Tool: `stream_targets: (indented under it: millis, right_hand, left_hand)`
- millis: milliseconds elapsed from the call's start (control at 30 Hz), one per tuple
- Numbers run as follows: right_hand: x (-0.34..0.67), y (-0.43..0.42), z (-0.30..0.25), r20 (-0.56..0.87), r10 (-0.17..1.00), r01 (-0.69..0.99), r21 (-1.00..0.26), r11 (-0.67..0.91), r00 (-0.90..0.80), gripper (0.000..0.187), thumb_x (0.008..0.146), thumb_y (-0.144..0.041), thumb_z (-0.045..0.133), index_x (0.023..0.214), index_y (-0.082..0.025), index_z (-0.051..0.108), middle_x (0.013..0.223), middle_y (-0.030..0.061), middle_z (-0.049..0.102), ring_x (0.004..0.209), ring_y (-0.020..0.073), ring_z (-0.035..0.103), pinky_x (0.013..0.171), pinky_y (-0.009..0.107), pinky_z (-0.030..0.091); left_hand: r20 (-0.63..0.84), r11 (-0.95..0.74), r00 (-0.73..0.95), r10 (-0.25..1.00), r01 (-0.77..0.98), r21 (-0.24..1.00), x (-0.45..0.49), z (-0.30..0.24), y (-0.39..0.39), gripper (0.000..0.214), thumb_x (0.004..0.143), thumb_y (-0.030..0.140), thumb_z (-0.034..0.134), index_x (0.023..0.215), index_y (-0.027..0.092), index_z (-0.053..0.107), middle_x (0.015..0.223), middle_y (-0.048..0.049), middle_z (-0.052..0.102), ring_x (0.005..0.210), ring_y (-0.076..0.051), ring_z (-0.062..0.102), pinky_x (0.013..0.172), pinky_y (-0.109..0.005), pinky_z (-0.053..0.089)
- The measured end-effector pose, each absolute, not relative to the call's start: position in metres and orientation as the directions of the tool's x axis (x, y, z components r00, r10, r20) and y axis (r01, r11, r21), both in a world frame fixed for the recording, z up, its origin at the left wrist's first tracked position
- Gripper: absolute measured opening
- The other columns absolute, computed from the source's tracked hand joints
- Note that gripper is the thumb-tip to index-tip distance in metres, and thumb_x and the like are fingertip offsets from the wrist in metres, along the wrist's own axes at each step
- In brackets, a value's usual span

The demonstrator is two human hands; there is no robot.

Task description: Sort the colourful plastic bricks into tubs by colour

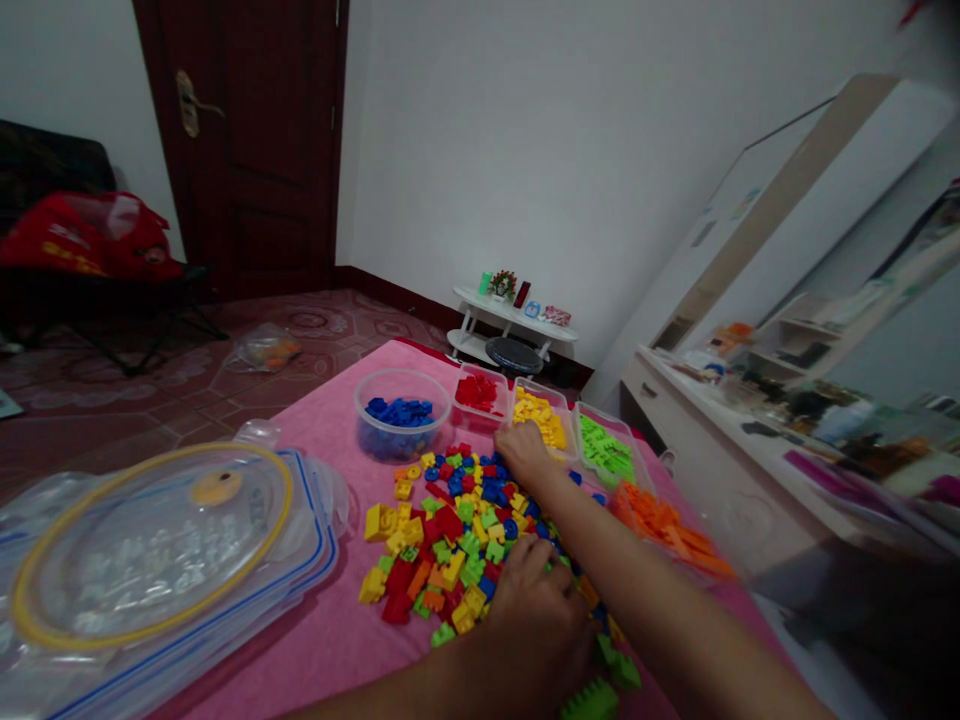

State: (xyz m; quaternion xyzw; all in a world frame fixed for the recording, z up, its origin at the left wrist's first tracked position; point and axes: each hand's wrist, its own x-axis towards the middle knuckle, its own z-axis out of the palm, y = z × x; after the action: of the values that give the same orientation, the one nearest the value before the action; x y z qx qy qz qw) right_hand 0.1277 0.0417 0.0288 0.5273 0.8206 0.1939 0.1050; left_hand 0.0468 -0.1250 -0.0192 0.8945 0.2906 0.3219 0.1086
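Observation:
Mixed toy building bricks [469, 515] in red, yellow, blue, green and orange lie heaped on a pink cloth. My left hand [540, 610] rests on the near right part of the heap, fingers curled; whatever it grips is hidden under the palm. Farther out, my right hand [526, 452] is closed at the heap's far edge, just in front of the box of yellow bricks [541, 413]. What its fingers hold cannot be made out. Behind the heap stand a round tub of blue bricks [399, 412], a box of red bricks [478, 392] and a box of green bricks [604, 448].
Orange bricks [667, 530] fill a container at the table's right side. On the left lie a clear round lid with a yellow rim [154, 452] and plastic zip bags [300, 570]. Past the pink table [315, 400] are a low white shelf [517, 318] and a dresser [720, 440].

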Motion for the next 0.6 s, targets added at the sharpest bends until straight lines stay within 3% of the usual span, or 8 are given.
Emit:
stream_targets:
  millis: [267,400,600]
  right_hand:
    - [0.119,0.054,0.02,-0.081,0.86,0.755,0.442,0.484,-0.503,0.026,0.085,-0.007,0.044,0.081,-0.01,0.07,0.085,0.0184,0.07,0.082,0.0255,0.063,0.072,0.037,0.039]
    - [0.12,0.058,0.019,-0.086,0.85,0.754,0.422,0.503,-0.519,0.025,0.085,-0.006,0.046,0.079,-0.009,0.07,0.084,0.0187,0.07,0.083,0.0251,0.063,0.074,0.037,0.039]
    - [0.126,0.043,0.044,-0.038,0.852,0.784,0.371,0.498,-0.523,0.019,0.084,-0.014,0.052,0.085,-0.013,0.071,0.087,0.0137,0.071,0.083,0.0229,0.064,0.071,0.03,0.038]
  left_hand:
    - [0.44,-0.789,0.66,0.608,0.445,0.423,0.049,-0.018,-0.122,0.025,0.088,0.038,0.048,0.088,0.02,0.066,0.088,-0.0065,0.062,0.097,-0.024,0.046,0.089,-0.044,0.033]
    - [0.486,-0.807,0.645,0.589,0.444,0.39,0.047,-0.017,-0.123,0.023,0.087,0.037,0.05,0.092,0.021,0.066,0.089,-0.0067,0.061,0.098,-0.024,0.045,0.09,-0.043,0.032]
    - [0.506,-0.829,0.657,0.559,0.427,0.361,0.044,-0.015,-0.124,0.024,0.09,0.034,0.049,0.08,0.019,0.064,0.082,-0.005,0.058,0.091,-0.021,0.045,0.087,-0.039,0.033]
